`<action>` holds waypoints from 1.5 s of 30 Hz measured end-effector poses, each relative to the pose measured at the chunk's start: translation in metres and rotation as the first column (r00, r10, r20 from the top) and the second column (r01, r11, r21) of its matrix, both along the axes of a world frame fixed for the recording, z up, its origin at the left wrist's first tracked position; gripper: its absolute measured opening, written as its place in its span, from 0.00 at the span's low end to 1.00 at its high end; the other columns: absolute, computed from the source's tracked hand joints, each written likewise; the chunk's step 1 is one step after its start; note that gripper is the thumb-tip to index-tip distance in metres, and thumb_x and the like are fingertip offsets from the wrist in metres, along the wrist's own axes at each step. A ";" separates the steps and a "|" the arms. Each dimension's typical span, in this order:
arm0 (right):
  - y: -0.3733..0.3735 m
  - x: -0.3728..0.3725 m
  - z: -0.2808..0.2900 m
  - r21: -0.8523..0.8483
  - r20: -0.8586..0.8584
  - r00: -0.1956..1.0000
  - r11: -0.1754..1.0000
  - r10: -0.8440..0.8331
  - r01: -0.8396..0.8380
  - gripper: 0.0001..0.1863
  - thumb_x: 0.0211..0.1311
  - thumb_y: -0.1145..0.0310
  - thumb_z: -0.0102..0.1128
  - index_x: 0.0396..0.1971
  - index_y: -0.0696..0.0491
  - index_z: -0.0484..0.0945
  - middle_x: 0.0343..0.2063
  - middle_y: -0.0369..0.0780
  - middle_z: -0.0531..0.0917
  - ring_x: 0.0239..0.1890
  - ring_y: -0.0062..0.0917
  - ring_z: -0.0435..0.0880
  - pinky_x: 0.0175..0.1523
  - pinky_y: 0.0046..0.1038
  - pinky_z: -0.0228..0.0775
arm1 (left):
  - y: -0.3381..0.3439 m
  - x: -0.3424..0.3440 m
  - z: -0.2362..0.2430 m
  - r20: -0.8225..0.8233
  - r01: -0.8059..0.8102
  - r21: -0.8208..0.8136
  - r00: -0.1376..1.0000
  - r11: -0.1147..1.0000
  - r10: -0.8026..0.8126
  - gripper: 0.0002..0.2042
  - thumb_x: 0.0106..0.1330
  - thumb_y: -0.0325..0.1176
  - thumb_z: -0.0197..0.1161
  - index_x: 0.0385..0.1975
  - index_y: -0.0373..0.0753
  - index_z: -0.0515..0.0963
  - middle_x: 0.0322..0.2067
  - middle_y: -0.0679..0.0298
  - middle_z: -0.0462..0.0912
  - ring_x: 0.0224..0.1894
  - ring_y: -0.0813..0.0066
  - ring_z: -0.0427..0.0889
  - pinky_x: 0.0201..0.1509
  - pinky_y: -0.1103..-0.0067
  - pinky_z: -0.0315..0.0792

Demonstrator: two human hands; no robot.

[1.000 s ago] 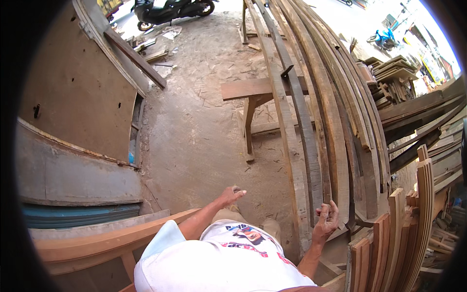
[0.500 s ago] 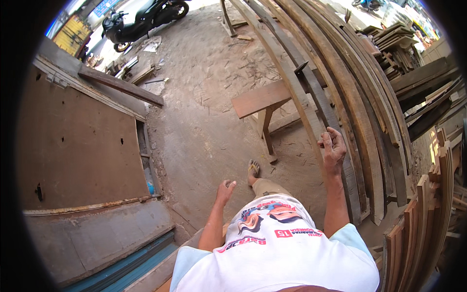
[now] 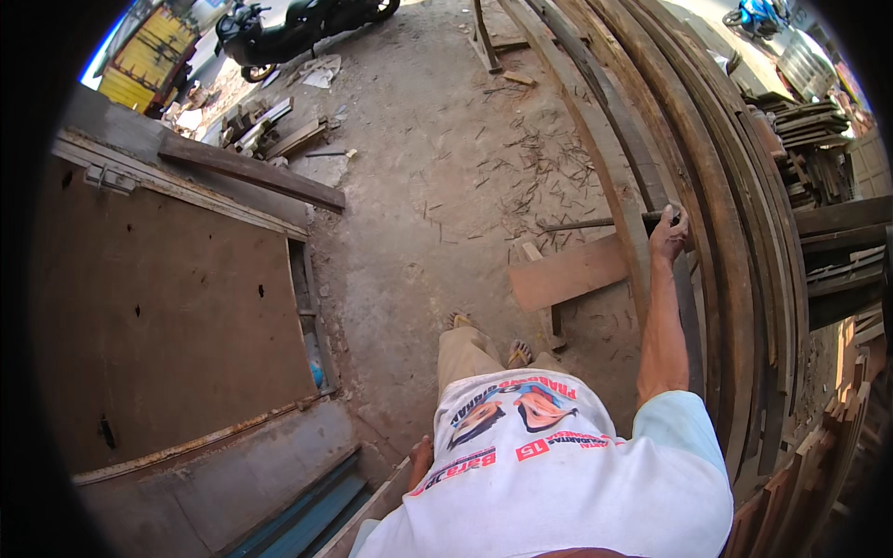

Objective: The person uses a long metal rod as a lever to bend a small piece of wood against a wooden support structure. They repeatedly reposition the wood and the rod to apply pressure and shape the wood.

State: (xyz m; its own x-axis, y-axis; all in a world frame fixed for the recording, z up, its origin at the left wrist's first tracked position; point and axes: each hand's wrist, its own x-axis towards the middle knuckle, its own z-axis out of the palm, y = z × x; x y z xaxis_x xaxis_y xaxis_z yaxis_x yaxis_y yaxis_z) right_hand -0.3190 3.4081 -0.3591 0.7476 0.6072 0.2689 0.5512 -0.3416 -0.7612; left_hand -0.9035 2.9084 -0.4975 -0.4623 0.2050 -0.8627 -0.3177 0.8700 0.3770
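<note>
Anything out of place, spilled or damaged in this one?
Two things: thin dark bits lie strewn across the floor, like unswept litter, and the brown panel at left has several dark spots that look like holes, perhaps damage. The bar in the right hand, crossing a plank, shows nothing odd.

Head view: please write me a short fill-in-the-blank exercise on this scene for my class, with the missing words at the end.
1. The person's ____ hand grips the dark bar.
2. The shirt is mostly ____.
3. The motorbike at the upper left is ____.

Missing words: right; white; black.
</note>
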 end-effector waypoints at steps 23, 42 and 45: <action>0.038 -0.035 0.004 -0.217 -0.284 0.817 0.864 -0.501 0.454 0.21 0.66 0.53 0.66 0.41 0.60 0.83 0.37 0.48 0.86 0.41 0.38 0.84 0.48 0.40 0.74 | 0.669 -0.201 -0.002 -0.205 0.535 0.299 0.845 0.790 -0.494 0.20 0.74 0.43 0.61 0.52 0.31 0.75 0.39 0.61 0.83 0.40 0.71 0.84 0.42 0.75 0.80; 0.153 -0.048 0.033 0.048 -0.439 0.898 0.999 0.032 -0.012 0.18 0.68 0.55 0.65 0.24 0.55 0.80 0.22 0.35 0.82 0.30 0.18 0.78 0.39 0.29 0.71 | 0.797 -0.036 -0.024 -0.024 0.994 0.054 0.098 0.096 -0.995 0.22 0.69 0.41 0.64 0.51 0.26 0.79 0.37 0.53 0.87 0.37 0.66 0.87 0.38 0.73 0.82; 0.154 -0.039 0.025 -0.025 -0.477 0.872 0.990 0.111 -0.139 0.21 0.70 0.52 0.60 0.24 0.55 0.81 0.22 0.34 0.81 0.32 0.19 0.76 0.41 0.30 0.69 | 0.847 -0.004 -0.030 -0.087 0.960 0.223 0.191 0.168 -0.978 0.24 0.69 0.43 0.64 0.53 0.26 0.77 0.38 0.54 0.86 0.38 0.67 0.87 0.39 0.73 0.81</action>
